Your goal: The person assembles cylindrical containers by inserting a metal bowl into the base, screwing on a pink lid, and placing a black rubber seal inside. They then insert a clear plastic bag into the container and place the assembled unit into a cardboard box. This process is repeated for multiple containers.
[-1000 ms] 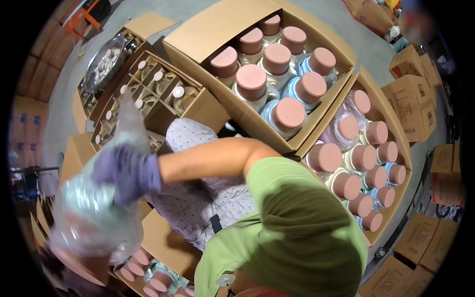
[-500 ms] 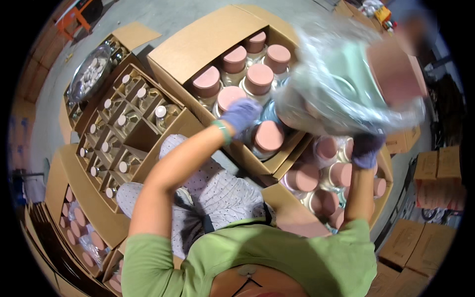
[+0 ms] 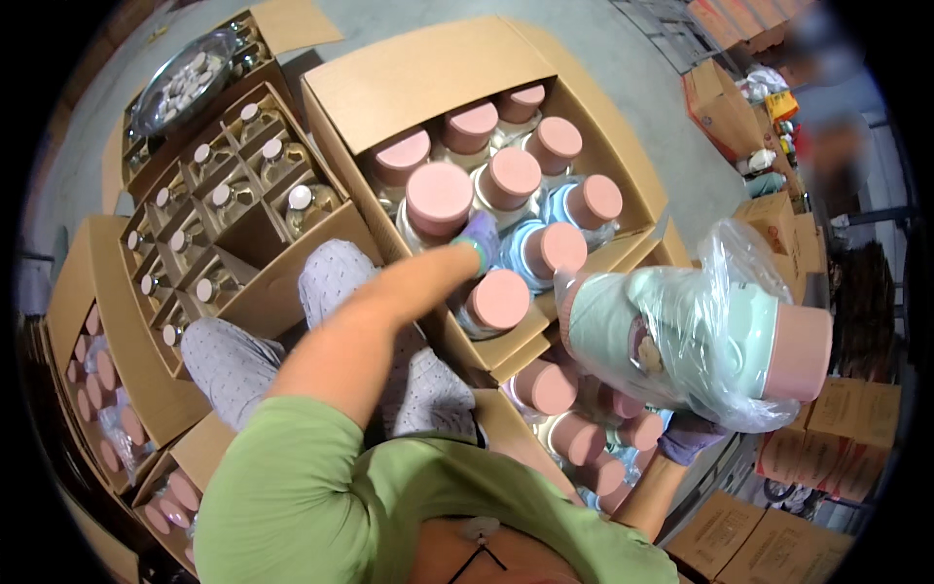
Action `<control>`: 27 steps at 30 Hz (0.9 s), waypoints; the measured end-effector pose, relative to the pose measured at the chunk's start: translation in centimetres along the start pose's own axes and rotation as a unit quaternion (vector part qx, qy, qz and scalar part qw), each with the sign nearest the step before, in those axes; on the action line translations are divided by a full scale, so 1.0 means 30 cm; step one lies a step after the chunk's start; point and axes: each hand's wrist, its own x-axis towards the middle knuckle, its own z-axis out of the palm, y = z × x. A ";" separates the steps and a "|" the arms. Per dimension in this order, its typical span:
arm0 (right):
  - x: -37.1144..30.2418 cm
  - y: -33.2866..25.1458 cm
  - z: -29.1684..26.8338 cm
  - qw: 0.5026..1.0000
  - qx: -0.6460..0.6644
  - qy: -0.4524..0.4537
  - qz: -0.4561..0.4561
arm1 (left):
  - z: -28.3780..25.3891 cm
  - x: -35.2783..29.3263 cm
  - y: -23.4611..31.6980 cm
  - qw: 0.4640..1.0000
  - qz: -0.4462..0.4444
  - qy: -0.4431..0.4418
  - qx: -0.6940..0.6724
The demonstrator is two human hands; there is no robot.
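Note:
My right hand [image 3: 691,438], in a purple glove, is under the right end of a large mint-green flask [image 3: 696,336] with a pink lid, wrapped in a clear plastic bag. The flask lies sideways in the air, partly hiding the hand holding it. In the open carton [image 3: 433,68] ahead stand several wrapped bottles with pink lids. My left hand [image 3: 479,238], also gloved, reaches down among them, beside a pink-lidded bottle [image 3: 440,200] and a blue bottle [image 3: 533,255]. Its fingers are mostly hidden.
A second carton of pink-lidded bottles [image 3: 576,438] stands below the raised flask. To the left is a divided carton [image 3: 263,258] of glass bottles with white caps; beyond it sits a clear bowl [image 3: 185,83] of white caps. Stacked cartons [image 3: 856,423] stand at the right.
The bagged flask has come down and nearer to me, with my right hand beneath it. My left hand stays among the bottles. The view has shifted, showing more of the blue bottles.

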 end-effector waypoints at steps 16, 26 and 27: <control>0.127 0.247 0.711 0.906 -0.281 -0.026 -0.315 | -1.114 -0.939 -0.680 0.799 0.038 0.311 0.513; -0.112 0.094 1.293 0.741 0.033 -0.619 0.256 | -0.874 -1.396 -0.744 0.975 -0.116 0.089 0.165; -0.118 0.108 1.273 0.703 -0.001 -0.649 0.290 | -0.833 -1.407 -0.744 0.982 -0.137 0.043 0.125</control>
